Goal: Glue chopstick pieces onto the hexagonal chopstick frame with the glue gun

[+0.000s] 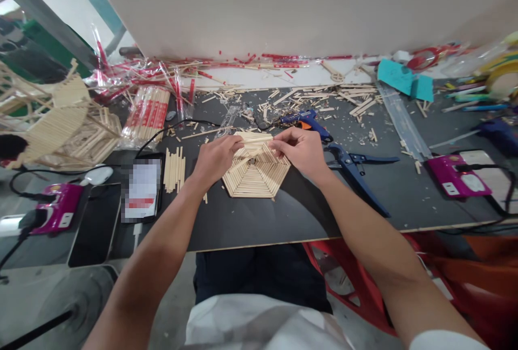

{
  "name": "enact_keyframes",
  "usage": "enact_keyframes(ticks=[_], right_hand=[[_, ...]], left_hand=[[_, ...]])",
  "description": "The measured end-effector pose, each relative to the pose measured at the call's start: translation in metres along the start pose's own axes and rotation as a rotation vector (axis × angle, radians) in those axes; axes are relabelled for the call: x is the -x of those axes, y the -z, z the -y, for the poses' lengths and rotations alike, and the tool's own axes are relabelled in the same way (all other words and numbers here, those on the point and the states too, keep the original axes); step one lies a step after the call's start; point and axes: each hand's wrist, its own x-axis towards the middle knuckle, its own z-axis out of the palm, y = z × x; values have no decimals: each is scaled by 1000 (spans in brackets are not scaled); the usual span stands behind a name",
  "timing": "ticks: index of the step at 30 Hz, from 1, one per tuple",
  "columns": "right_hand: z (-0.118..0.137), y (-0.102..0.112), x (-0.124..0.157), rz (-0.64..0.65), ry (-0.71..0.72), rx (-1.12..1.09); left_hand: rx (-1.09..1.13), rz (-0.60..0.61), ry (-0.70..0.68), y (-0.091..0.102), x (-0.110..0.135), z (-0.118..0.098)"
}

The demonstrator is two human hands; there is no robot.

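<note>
A polygon-shaped panel of thin wooden sticks [254,185], laid in nested rings around a small centre hole, lies on the dark table before me. Over its far side, a wooden stick [258,140] spans between my two hands. My left hand [218,157] pinches the stick's left end, fingertips close to the panel. At the other end, my right hand [302,151] has thumb and forefinger closed on it. Fingers partly cover the panel's far corners. A row of loose sticks [175,170] lies left of my left hand. Beyond my right hand rests a blue glue gun [305,119].
Blue-handled cutters [356,175] lie to the right. Phones [141,188] and a purple power socket [60,207] are at left, near a stick-built model [65,123]. Wrapped sticks [146,115] and scattered offcuts [315,96] line the back. Another purple socket [457,177] sits at right.
</note>
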Motion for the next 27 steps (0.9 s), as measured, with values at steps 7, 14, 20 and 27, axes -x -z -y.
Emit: enact_keyframes(ticks=[7, 14, 20, 27], right_hand=[[-11, 1, 0, 54, 141, 95], [-12, -2, 0, 1, 154, 31], [-8, -5, 1, 10, 88, -69], [-12, -1, -2, 20, 187, 84]], left_hand=[[-19, 10, 7, 0, 0, 1], [-28, 32, 25, 3, 0, -4], [-20, 80, 76, 6, -1, -7], [-27, 17, 163, 10, -2, -3]])
